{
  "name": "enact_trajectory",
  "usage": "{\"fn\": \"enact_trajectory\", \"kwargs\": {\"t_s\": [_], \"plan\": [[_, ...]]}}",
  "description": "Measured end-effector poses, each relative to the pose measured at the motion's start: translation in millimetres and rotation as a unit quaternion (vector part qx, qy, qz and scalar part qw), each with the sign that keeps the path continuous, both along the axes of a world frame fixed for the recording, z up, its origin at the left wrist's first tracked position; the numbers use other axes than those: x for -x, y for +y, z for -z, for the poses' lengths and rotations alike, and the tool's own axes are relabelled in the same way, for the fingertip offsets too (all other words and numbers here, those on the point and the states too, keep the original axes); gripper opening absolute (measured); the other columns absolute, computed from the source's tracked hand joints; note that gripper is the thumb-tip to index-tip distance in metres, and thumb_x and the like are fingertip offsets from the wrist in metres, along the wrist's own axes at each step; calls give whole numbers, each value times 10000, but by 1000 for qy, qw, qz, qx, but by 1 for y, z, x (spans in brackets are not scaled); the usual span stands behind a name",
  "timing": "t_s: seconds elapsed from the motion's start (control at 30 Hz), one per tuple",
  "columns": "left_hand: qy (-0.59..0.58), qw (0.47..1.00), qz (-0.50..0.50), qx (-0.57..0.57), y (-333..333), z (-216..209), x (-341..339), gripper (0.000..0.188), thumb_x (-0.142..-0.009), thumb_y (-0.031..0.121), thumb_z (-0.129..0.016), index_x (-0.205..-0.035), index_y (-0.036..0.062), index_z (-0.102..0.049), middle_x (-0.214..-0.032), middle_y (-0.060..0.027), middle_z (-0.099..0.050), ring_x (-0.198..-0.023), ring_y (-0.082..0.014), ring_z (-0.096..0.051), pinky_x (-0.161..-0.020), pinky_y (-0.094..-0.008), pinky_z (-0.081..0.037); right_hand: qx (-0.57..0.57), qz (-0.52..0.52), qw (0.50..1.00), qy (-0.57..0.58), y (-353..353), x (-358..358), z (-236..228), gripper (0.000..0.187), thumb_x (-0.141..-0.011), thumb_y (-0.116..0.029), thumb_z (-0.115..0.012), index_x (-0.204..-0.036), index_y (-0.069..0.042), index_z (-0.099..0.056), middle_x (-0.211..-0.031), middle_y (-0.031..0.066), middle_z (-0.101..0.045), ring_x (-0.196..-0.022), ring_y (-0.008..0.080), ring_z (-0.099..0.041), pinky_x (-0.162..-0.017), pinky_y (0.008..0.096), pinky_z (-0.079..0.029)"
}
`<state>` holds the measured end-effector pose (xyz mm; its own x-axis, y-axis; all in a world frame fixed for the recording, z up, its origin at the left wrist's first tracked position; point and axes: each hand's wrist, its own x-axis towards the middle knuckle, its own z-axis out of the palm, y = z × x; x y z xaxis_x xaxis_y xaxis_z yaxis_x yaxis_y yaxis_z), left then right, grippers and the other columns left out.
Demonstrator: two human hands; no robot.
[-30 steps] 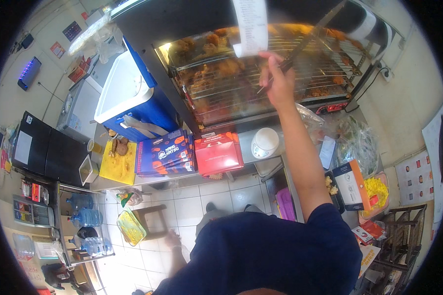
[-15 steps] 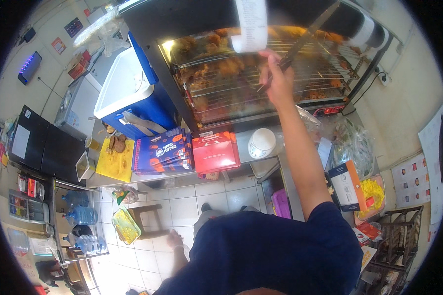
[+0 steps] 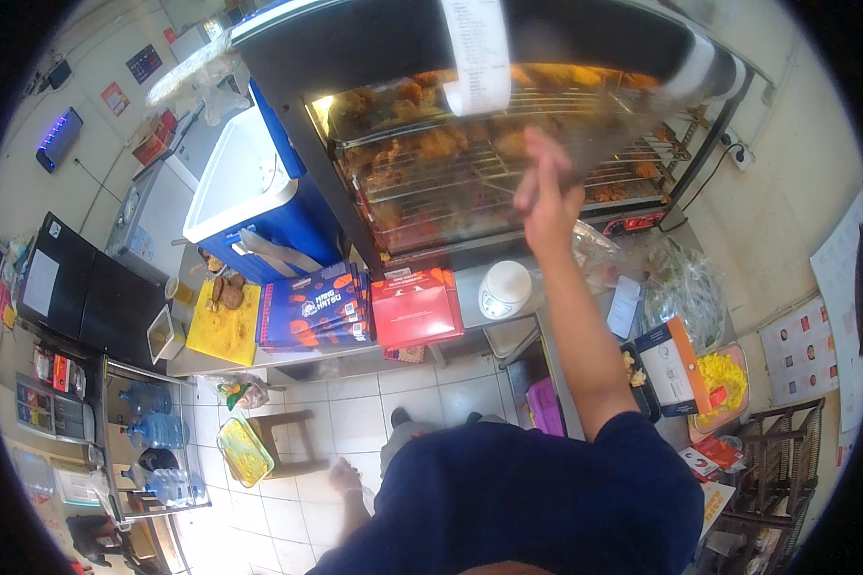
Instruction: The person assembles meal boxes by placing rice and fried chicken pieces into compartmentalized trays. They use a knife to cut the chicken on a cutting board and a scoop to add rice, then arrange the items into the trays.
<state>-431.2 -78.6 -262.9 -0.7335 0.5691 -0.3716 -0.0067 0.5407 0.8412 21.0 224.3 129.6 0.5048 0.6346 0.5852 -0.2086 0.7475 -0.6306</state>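
Note:
My right hand is raised in front of a glass-fronted display cabinet, closed around a knife. The blade is smeared by motion and points up to the right. Behind the glass, fried food pieces rest on wire racks. A printed paper receipt hangs from the cabinet top, just left of and above that hand. Low on the left, my left hand hangs beside my body above the tiled floor, its fingers loosely bent and nothing visible in them.
On the counter are a blue cooler box, a yellow cutting board with brown patties, stacked blue boxes, a red box and a white scale. Shredded yellow food sits right. A stool stands on the floor.
My right hand has moved down slightly, and the knife has swung lower and blurred. My left hand has shifted down a little. The view has tilted slightly.

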Motion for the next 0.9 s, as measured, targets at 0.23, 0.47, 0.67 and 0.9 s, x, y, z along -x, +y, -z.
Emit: {"fn": "enact_trajectory", "kwargs": {"t_s": [0.23,0.47,0.67,0.9], "plan": [[62,985,113,116,20,-7,-4,396,-942,353,-566,-777,-5,-610,-626,-70,-603,-509,-136,-571,-471,-296,-491,375,-82,912,-144,-116,30,149,82,-861,-99,-589,-858,-24,-623,-647,-1,-577,-537,63,-522,-514,242,-412],[150,936,279,154,65,12,4,390,-937,359,-563,-923,-15,-675,-748,-98,-679,-653,-139,-643,-580,-296,-517,440,-119,799,-391,-201,47,237,362,-788,-213,-700,-1068,2,-621,-901,206,-675,-835,336,-672,-736,404,-512],[135,916,361,113,118,-49,-42,429,-946,382,-533,-921,-21,-678,-760,-112,-688,-670,-157,-657,-632,-319,-519,438,-165,785,-407,-210,47,246,352,-803,-269,-703,-1016,2,-630,-828,182,-669,-742,305,-672,-676,381,-514],[136,934,325,51,125,-72,-27,384,-942,352,-548,-867,-2,-680,-701,-106,-668,-631,-156,-630,-621,-318,-495,326,-221,780,-486,-169,80,233,410,-868,-324,-641,-1143,-22,-606,-932,203,-669,-833,365,-656,-731,410,-509]]}}
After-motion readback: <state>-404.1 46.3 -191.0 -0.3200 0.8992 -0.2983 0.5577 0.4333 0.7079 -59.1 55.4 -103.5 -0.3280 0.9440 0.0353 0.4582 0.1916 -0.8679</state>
